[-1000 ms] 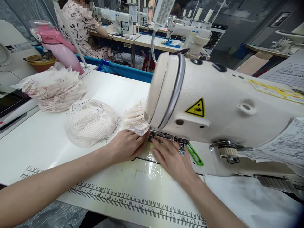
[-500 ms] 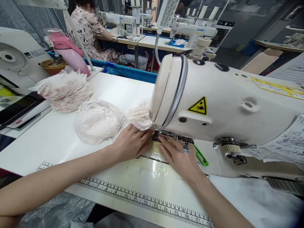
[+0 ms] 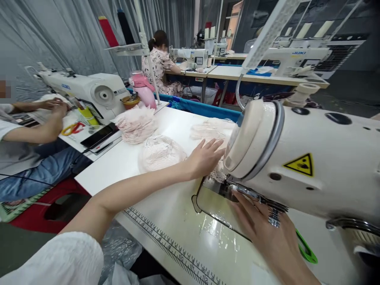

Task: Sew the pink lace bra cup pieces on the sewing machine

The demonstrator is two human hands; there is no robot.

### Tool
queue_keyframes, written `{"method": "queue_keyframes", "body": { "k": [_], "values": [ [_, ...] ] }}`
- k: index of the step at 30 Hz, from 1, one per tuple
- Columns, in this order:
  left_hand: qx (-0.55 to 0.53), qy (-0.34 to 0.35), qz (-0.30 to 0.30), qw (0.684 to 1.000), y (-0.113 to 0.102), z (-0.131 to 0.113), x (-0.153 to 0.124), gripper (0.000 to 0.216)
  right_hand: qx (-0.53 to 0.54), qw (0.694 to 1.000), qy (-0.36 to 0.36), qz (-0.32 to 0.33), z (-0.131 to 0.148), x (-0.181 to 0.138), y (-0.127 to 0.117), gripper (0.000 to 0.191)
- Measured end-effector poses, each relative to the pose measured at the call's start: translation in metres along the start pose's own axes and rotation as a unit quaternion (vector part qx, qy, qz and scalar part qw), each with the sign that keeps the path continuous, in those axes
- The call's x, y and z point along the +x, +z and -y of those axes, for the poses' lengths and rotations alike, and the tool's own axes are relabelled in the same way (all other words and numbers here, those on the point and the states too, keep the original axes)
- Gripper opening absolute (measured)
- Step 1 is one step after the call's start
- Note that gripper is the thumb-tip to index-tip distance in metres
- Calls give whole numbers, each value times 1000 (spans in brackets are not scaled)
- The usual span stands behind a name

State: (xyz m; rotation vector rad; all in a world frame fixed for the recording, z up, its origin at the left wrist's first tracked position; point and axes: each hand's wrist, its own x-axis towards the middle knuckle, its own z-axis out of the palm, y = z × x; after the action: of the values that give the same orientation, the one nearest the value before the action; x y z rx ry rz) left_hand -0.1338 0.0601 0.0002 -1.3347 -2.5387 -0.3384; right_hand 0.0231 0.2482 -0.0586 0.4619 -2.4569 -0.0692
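Observation:
My left hand [image 3: 204, 159] is open, its fingers spread over pale lace fabric [image 3: 219, 171] beside the head of the white sewing machine [image 3: 323, 146]. The lace runs in under the needle area, where the machine head hides part of it. My right hand [image 3: 267, 227] reaches under the machine arm from the right, fingers stretched toward the presser foot [image 3: 230, 184]. Metal machine parts cover some of those fingers. Behind my left hand lies another pale, gauzy piece [image 3: 210, 128]. To its left rests a rounded lace cup [image 3: 162, 152].
A bunched stack of pinkish lace [image 3: 136, 124] lies farther left, near a phone [image 3: 99, 135] and a pink bottle [image 3: 145, 93]. At left a co-worker's hands [image 3: 55, 107] are at another machine [image 3: 86, 89]. Green thread snips [image 3: 307, 249] lie right of my right hand.
The view has swung left, bringing a co-worker at the left into sight. My left hand has lifted from beside the presser foot and spread its fingers over the lace. My right hand stays by the foot.

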Motion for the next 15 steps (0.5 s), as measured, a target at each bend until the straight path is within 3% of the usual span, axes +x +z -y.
{"method": "queue_keyframes", "body": {
  "k": [6, 9, 12, 15],
  "values": [
    [161, -157, -15, 974, -12, 16, -101, 55, 0, 1000, -16, -12, 4, 1, 0, 29],
    [144, -125, -49, 980, -14, 22, -133, 36, 3, 1000, -6, -18, 7, 4, -1, 27],
    [54, -82, -77, 992, -18, 11, -141, 28, -6, 999, 3, -41, 8, 6, -1, 22],
    [-132, -26, 10, 991, -27, -18, -135, 28, -9, 999, 11, -40, 10, 8, -3, 21]
  ]
}}
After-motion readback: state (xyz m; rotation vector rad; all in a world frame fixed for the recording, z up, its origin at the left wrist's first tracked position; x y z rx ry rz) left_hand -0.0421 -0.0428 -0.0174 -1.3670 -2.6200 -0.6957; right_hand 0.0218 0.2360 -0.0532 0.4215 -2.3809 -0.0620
